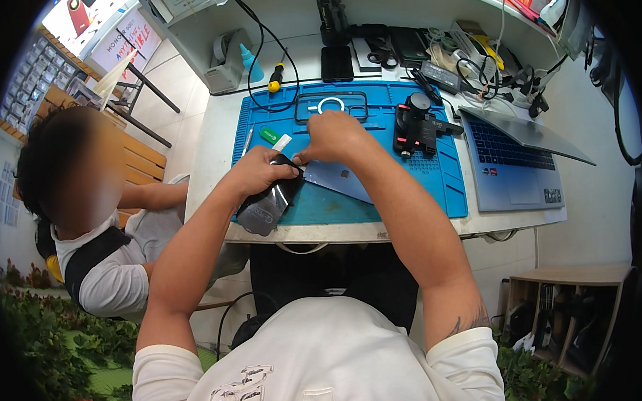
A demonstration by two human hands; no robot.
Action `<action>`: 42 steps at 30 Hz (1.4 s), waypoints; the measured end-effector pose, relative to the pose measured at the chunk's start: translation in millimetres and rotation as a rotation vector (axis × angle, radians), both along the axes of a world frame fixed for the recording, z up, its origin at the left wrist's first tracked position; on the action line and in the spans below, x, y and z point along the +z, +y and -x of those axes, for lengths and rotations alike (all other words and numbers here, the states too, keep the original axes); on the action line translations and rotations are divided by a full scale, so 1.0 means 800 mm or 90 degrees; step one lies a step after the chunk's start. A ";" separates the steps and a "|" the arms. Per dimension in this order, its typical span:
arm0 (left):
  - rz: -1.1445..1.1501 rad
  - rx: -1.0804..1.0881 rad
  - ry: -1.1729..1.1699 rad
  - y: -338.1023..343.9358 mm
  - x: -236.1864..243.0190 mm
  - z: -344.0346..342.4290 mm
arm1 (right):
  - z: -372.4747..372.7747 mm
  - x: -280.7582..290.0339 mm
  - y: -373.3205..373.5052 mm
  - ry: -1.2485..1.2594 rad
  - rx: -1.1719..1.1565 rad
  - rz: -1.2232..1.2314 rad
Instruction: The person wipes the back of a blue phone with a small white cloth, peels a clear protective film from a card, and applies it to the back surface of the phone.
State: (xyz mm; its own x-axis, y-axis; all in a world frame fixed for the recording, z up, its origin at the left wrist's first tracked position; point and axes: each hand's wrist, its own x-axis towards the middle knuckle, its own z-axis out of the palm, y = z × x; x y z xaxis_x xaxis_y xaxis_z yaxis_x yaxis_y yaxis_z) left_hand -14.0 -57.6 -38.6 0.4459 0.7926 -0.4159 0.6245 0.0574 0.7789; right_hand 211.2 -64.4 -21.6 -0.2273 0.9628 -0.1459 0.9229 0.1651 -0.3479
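My left hand (260, 171) is closed round the upper end of a dark, glossy flat packet (268, 207) with pale printing, which hangs toward the table's front edge. The thumb and fingers of my right hand (335, 139) pinch at the packet's top corner, close beside my left thumb. Partly under my right wrist, a light blue phone (336, 178) lies back up on the blue work mat (321, 209). Just beyond my right hand is a clear phone case (353, 100) with a dark rim and a white ring. A small green item (269, 135) and a white strip (282, 142) lie near my left fingers.
A black clamp-like device (417, 126) stands on the mat's right, with an open laptop (513, 165) beyond. Behind are a yellow-and-black screwdriver (276, 79), a light blue bottle (251, 64), a dark phone (337, 64) and tangled cables (474, 68). A person (101, 214) sits at the left.
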 end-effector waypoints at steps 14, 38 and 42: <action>0.011 0.035 -0.021 -0.005 0.005 -0.004 | -0.001 -0.004 -0.001 0.007 -0.001 -0.008; 0.006 0.021 0.004 0.012 0.002 -0.010 | -0.008 -0.021 -0.013 0.080 -0.025 -0.089; 0.019 0.049 -0.017 0.007 -0.001 -0.008 | -0.008 -0.024 -0.019 0.097 -0.028 -0.110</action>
State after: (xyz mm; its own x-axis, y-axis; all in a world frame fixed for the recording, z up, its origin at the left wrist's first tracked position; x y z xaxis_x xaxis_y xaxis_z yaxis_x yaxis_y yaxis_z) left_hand -7.7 -51.8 -39.1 0.3961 0.8118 -0.4291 0.5963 0.1280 0.7925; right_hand 217.2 -79.6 -40.4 -0.1911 0.9801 0.0542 0.8692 0.1946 -0.4546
